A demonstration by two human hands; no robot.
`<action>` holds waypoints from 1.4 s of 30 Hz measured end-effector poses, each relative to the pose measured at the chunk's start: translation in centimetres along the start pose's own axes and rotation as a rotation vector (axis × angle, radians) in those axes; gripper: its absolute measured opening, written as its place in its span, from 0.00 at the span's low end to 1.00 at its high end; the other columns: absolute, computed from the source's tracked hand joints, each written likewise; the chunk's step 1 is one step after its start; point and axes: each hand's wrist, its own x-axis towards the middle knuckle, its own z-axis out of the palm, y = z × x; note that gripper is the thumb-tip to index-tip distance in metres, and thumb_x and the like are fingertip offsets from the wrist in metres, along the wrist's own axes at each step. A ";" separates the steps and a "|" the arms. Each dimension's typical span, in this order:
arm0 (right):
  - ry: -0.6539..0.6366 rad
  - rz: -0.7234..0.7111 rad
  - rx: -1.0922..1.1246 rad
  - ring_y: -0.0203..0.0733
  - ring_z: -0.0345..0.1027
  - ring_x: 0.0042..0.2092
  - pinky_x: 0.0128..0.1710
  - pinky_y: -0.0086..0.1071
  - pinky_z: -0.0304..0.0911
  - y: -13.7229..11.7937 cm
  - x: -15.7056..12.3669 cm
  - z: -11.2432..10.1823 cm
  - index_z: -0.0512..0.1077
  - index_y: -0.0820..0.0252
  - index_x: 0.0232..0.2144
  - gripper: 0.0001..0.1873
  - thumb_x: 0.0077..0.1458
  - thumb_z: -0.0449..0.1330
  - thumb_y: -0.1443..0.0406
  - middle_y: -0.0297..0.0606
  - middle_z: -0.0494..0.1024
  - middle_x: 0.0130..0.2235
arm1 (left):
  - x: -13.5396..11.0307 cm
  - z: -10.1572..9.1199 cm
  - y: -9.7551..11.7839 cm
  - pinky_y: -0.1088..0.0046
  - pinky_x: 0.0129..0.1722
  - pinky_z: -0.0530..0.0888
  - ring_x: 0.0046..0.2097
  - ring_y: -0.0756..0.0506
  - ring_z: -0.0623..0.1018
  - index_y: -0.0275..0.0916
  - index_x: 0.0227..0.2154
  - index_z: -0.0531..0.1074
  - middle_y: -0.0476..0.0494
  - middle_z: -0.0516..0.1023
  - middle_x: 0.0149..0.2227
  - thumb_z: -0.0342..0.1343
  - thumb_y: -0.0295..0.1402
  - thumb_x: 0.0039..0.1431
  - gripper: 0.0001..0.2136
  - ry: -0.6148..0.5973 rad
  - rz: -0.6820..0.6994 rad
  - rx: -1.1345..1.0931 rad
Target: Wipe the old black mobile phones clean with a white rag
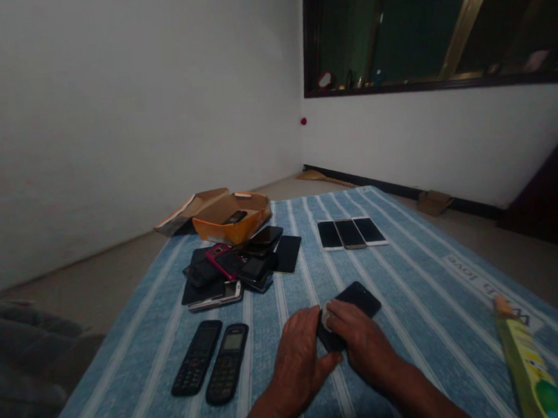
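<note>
A black smartphone (362,298) lies aslant on the striped blue cloth, partly covered by my hands. My left hand (297,352) is closed around its near left end, with the thumb along the near edge. Above the phone, my right hand (364,337) has its fingers bent around a small pale wad (326,316), pressed against the dark surface. What the wad is made of I cannot make out. To the left lie two keypad phones side by side, one black (197,357) and one with a grey screen (228,362).
A heap of phones (225,265) lies farther back, before an open orange box (235,228) with a phone inside. Three white-edged and gold-edged smartphones (351,233) lie in a row. A yellow-green packet (530,366) is at the right edge of the striped cloth (411,289).
</note>
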 end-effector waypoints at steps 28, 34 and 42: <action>0.090 0.138 -0.283 0.54 0.68 0.53 0.52 0.47 0.67 1.2 -1.6 -1.6 0.74 0.67 0.46 0.22 0.52 0.50 0.80 0.53 0.76 0.49 | -0.5 0.7 -0.9 0.47 0.50 0.74 0.53 0.31 0.74 0.38 0.58 0.55 0.32 0.73 0.52 0.69 0.32 0.43 0.40 0.053 0.111 0.130; 0.030 -0.070 -0.166 0.54 0.67 0.56 0.54 0.49 0.66 -1.5 -1.6 0.0 0.72 0.66 0.48 0.23 0.51 0.50 0.79 0.50 0.76 0.53 | -0.5 0.5 -0.8 0.50 0.50 0.74 0.52 0.34 0.75 0.37 0.56 0.59 0.34 0.74 0.50 0.66 0.34 0.48 0.33 0.027 0.086 0.093; 0.100 0.127 -0.252 0.55 0.69 0.53 0.51 0.50 0.67 1.5 -1.3 -1.4 0.74 0.66 0.45 0.23 0.51 0.49 0.80 0.53 0.76 0.50 | -0.3 0.3 -0.5 0.49 0.49 0.74 0.51 0.33 0.75 0.37 0.57 0.58 0.33 0.74 0.50 0.67 0.32 0.46 0.36 0.057 0.096 0.105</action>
